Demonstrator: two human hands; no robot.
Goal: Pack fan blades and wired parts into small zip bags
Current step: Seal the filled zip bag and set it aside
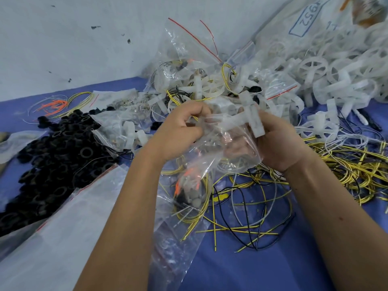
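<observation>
Your left hand (182, 127) pinched the mouth of a clear zip bag (189, 185) with curled fingers, while your right hand (270, 141) gripped a white fan blade (249, 120) at that opening. The bag hung above the table's (273, 265) middle, wired parts (189, 194) inside.

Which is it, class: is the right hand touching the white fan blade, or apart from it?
Touching. The head view shows the right hand gripping the white fan blade at the zip bag's mouth.
</observation>
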